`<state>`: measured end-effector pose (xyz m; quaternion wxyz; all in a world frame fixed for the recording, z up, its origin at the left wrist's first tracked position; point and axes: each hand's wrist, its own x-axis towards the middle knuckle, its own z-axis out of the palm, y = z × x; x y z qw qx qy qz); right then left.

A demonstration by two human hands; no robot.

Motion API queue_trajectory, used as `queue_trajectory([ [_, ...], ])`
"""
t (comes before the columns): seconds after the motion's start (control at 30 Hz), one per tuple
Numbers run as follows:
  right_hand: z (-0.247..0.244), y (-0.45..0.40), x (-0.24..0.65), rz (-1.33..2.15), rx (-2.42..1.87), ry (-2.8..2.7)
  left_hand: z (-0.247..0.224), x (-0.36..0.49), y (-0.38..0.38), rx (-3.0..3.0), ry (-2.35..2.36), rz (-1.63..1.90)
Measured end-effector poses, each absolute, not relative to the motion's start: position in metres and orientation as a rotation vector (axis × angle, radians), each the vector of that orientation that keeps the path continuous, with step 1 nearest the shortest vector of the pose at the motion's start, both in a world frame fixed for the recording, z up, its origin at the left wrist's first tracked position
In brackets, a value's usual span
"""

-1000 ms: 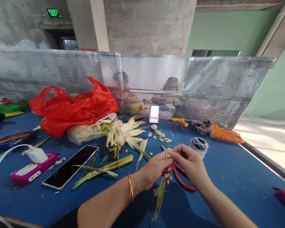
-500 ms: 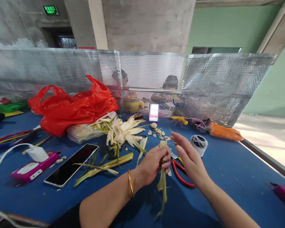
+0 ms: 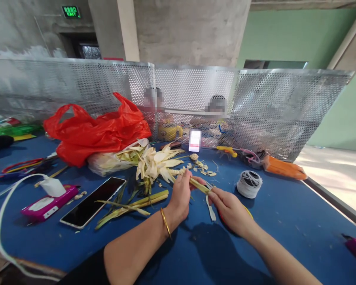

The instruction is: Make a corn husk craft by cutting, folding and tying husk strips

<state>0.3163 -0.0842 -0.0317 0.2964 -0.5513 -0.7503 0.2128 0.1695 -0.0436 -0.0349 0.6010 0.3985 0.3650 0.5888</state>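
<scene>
A strip of pale green husk [image 3: 200, 185] is stretched between my two hands. My left hand [image 3: 182, 194], with a gold bangle at the wrist, holds its upper left end, fingers partly hidden behind the palm. My right hand [image 3: 230, 208] pinches the lower right end. Beneath my right hand lie red-handled pliers [image 3: 224, 222], mostly covered, and a pale husk scrap [image 3: 211, 209] hangs or lies beside its fingertips. Left of my hands spreads a bunch of cream husks [image 3: 156, 163], with green stalks [image 3: 136, 206] in front of it.
A black phone [image 3: 93, 202] and a magenta power block [image 3: 50, 204] lie left. Behind are a red plastic bag [image 3: 97, 130] and a perforated metal screen [image 3: 284, 107], with two people beyond it. A spool of white string [image 3: 249, 184] stands right.
My right hand has moved left and down and closed on the husk strip. My left hand has turned upright, and the strip, which hung down, now slants between both hands. The view has shifted slightly.
</scene>
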Motion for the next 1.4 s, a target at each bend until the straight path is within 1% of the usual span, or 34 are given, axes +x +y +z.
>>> queue_trajectory([
  [0.1, -0.029, -0.083, 0.322, 0.383, -1.643, -2.049, -0.042, 0.167, -0.034, 0.885, 0.899, 1.313],
  [0.17, -0.028, -0.082, 0.323, 0.227, -1.763, -2.08, -0.044, 0.164, -0.03, 0.947, 1.016, 1.328],
  [0.2, -0.028, -0.081, 0.324, 0.149, -1.803, -2.1, -0.045, 0.162, -0.029, 1.012, 1.113, 1.398],
  [0.27, -0.028, -0.081, 0.323, 0.019, -1.829, -2.161, -0.042, 0.158, -0.029, 1.243, 1.316, 1.653],
  [0.3, -0.029, -0.081, 0.322, -0.022, -1.82, -2.201, -0.04, 0.156, -0.031, 1.444, 1.327, 1.763],
  [0.33, -0.029, -0.082, 0.321, -0.043, -1.802, -2.247, -0.039, 0.156, -0.034, 1.673, 1.251, 1.796],
  [0.37, -0.03, -0.082, 0.319, -0.046, -1.778, -2.293, -0.038, 0.156, -0.038, 1.91, 1.119, 1.696],
  [0.4, -0.032, -0.082, 0.317, -0.036, -1.757, -2.338, -0.038, 0.158, -0.042, 2.1, 0.986, 1.509],
  [0.47, -0.034, -0.082, 0.314, -0.005, -1.745, -2.398, -0.04, 0.162, -0.049, 2.232, 0.898, 1.177],
  [0.53, -0.037, -0.082, 0.313, 0.035, -1.738, -2.418, -0.046, 0.166, -0.052, 2.228, 0.97, 0.945],
  [0.6, -0.037, -0.081, 0.316, 0.084, -1.705, -2.418, -0.051, 0.167, -0.05, 2.256, 1.06, 0.81],
  [0.67, -0.035, -0.08, 0.323, 0.146, -1.639, -2.409, -0.052, 0.165, -0.046, 2.288, 1.084, 0.753],
  [0.8, -0.028, -0.075, 0.34, 0.335, -1.549, -2.373, -0.048, 0.159, -0.039, 2.231, 0.905, 0.646],
  [0.93, -0.02, -0.067, 0.354, 0.537, -1.564, -2.254, -0.044, 0.157, -0.035, 2.157, 0.842, 0.616],
  [0.97, -0.017, -0.065, 0.358, 0.51, -1.608, -2.185, -0.044, 0.158, -0.034, 2.128, 0.864, 0.63],
  [1.03, -0.012, -0.063, 0.369, 0.284, -1.78, -1.946, -0.044, 0.158, -0.033, 2.024, 0.939, 0.686],
  [1.13, -0.006, -0.062, 0.388, -0.355, -1.998, -1.49, -0.045, 0.158, -0.032, 1.737, 1.038, 0.774],
  [1.17, -0.006, -0.061, 0.393, -0.523, -2.012, -1.435, -0.046, 0.159, -0.032, 1.637, 1.055, 0.789],
  [1.2, -0.006, -0.061, 0.398, -0.614, -2.051, -1.423, -0.046, 0.159, -0.032, 1.551, 1.065, 0.794],
  [1.27, -0.01, -0.057, 0.407, -0.596, -2.186, -1.486, -0.046, 0.16, -0.034, 1.446, 1.061, 0.785],
  [1.33, -0.015, -0.051, 0.416, -0.414, -2.316, -1.597, -0.046, 0.162, -0.037, 1.405, 1.048, 0.767],
  [1.4, -0.018, -0.044, 0.426, -0.233, -2.335, -1.717, -0.047, 0.163, -0.038, 1.39, 1.031, 0.754],
])
